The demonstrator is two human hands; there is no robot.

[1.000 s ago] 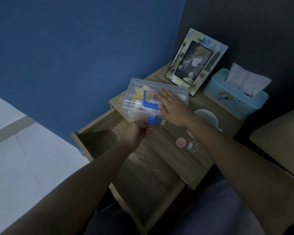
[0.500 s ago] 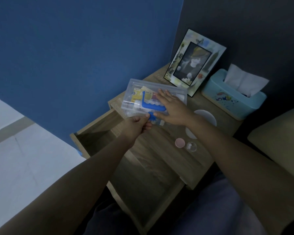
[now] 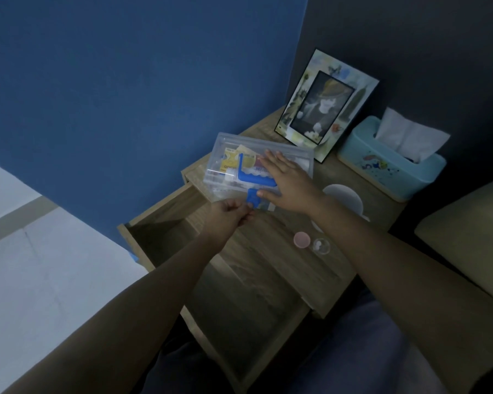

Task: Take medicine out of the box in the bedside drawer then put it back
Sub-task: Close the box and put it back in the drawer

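A clear plastic medicine box (image 3: 234, 149) with a blue handle and a blue latch (image 3: 252, 198) sits on the wooden bedside table (image 3: 333, 274), near its far left corner. Yellow and white medicine packs show through the lid. My right hand (image 3: 288, 183) lies flat on the lid, fingers spread. My left hand (image 3: 229, 216) pinches the lower edge of the blue latch at the box's front. Below, the drawer (image 3: 165, 223) stands pulled out and looks bare inside. A small clear pill cup (image 3: 320, 245) with white pills and a pink cap (image 3: 301, 239) rest on the tabletop.
A picture frame (image 3: 326, 103) leans at the back of the table. A light blue tissue box (image 3: 390, 166) stands at the right. A white round object (image 3: 343, 194) lies partly under my right forearm. A blue wall is behind, a beige cushion (image 3: 467, 240) at the right.
My left hand rose from below the box to the blue latch and now pinches it. My right hand stays pressed on the lid. The box has not shifted.
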